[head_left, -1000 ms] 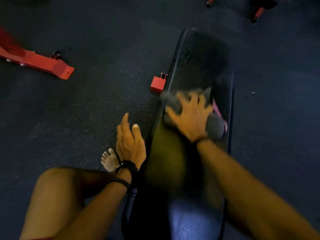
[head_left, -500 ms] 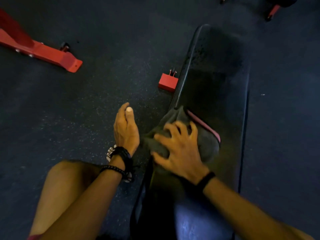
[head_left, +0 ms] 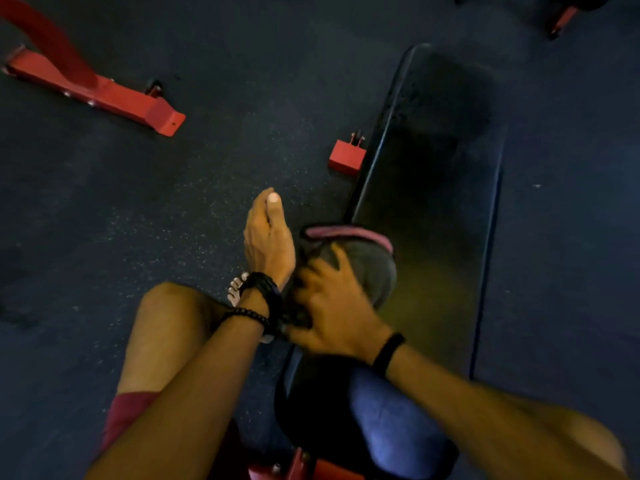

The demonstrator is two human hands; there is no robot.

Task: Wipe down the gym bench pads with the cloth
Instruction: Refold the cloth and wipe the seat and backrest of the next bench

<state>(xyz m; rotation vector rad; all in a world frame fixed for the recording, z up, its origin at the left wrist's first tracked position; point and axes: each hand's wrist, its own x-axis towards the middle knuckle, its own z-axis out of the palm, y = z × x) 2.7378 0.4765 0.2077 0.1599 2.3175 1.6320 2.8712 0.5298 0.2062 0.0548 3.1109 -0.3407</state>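
Right hand (head_left: 332, 306) blurred on cloth (head_left: 367, 265), cloth's near edge hidden — bench pad (head_left: 433, 188)

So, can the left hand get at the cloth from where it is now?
Probably yes. The left hand hangs open just beside the cloth, at the bench pad's left edge; nothing lies between them, though the right hand covers the cloth's near part.

The cloth (head_left: 360, 268) lies on the bench pad (head_left: 433, 209), at its left edge.
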